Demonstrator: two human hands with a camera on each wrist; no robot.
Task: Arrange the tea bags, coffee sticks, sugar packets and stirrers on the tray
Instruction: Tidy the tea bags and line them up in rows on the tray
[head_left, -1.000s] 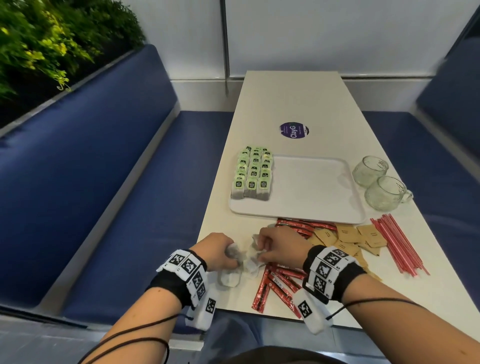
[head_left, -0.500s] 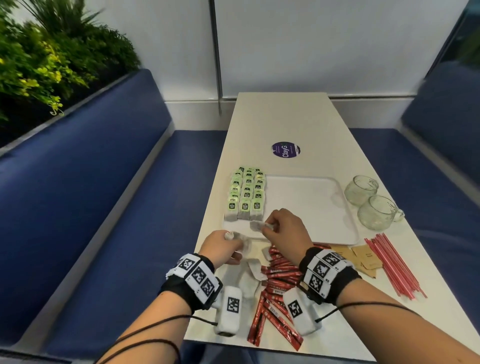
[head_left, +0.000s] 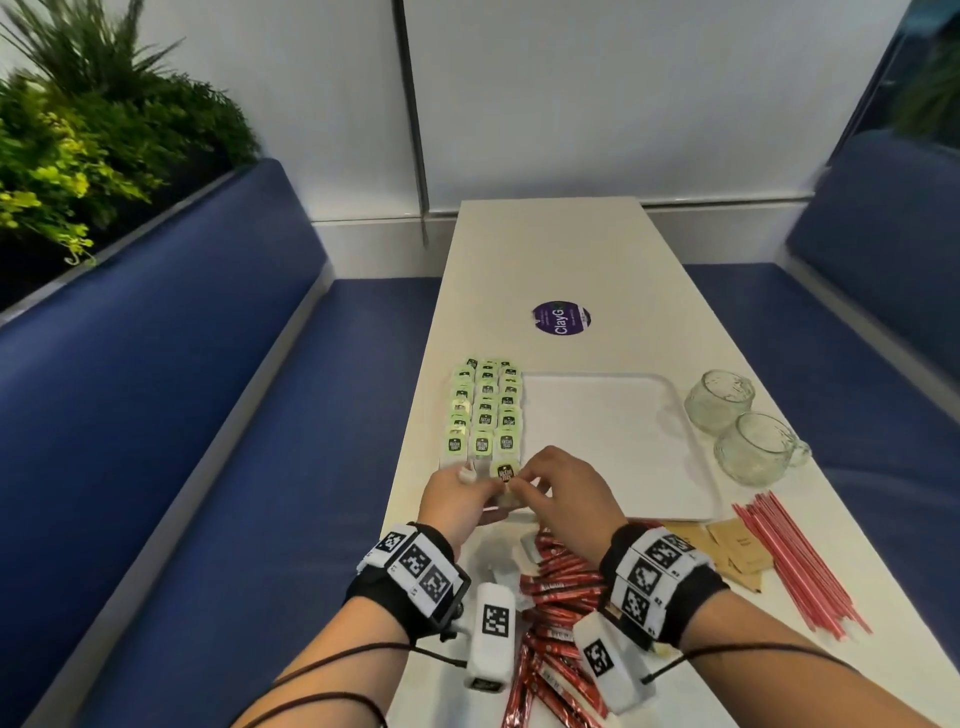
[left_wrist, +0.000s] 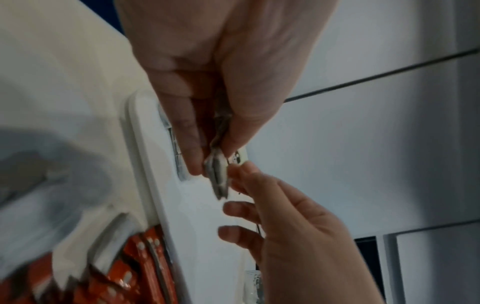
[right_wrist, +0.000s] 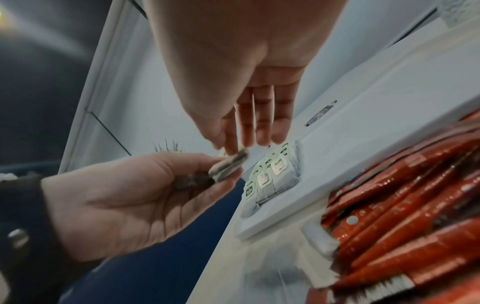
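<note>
A white tray (head_left: 623, 441) lies mid-table, with several green-tagged tea bags (head_left: 483, 410) in neat rows along its left side. Over the tray's near left corner, my left hand (head_left: 480, 486) pinches a small stack of tea bags (left_wrist: 218, 176) between thumb and fingers. My right hand (head_left: 517, 483) meets it from the right, and its thumb and forefinger pinch the top bag's tag (head_left: 505, 473). Red coffee sticks (head_left: 561, 582) lie heaped under my right wrist. Brown sugar packets (head_left: 737, 551) and red stirrers (head_left: 795, 561) lie right of them.
Two glass cups (head_left: 719, 400) (head_left: 758, 457) stand by the tray's right edge. Loose tea bags (head_left: 506, 571) lie on the table between my wrists. A purple sticker (head_left: 561, 318) marks the far tabletop. Blue benches flank the narrow table, and a planter (head_left: 78, 156) sits at the left.
Both hands have lifted from the loose bags at the table's near edge and moved forward to the tray's near left corner, carrying tea bags and coming together there.
</note>
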